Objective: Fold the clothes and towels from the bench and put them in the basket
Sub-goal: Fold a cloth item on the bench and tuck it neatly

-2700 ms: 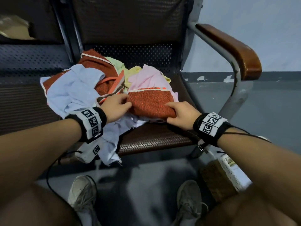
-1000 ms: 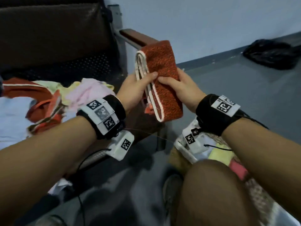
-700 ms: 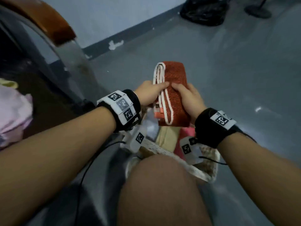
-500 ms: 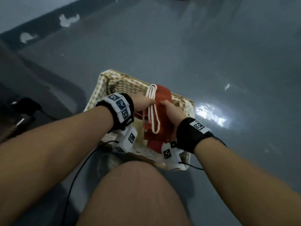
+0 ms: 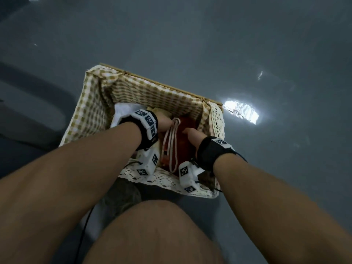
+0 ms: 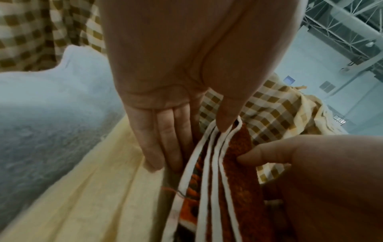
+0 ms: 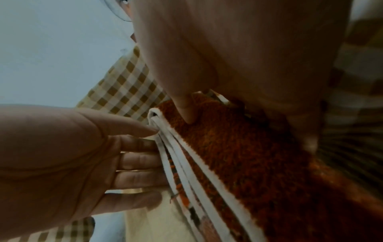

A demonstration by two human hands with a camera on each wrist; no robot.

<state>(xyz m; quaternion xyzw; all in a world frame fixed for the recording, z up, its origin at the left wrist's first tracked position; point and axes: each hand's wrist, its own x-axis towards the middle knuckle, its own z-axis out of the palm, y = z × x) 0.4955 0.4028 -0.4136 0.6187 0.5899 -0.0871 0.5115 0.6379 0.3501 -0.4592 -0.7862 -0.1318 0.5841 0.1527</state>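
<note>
Head view: both my hands are down inside the basket (image 5: 91, 111), slotting the folded towel (image 5: 183, 134) in on edge at the right end. Left hand (image 5: 164, 122) pinches its white-trimmed edges, thumb on top, straight fingers flat against the side, likely to keep the layers from fanning open. Right hand (image 5: 192, 136) grips the rust face, thumb (image 7: 186, 113) dug into the pile; the two hands squeeze the fold shut so it goes in as one packet. Towel sits upright between a yellow cloth (image 6: 93, 188) and the checked liner (image 6: 269, 111). A white cloth (image 6: 41, 114) lies further left. Can't tell if the towel's bottom edge touches the basket floor yet; wrists and tracker blocks cover the near part. Right fingers are hidden behind the towel, probably curled round it. The bench is out of frame.
</note>
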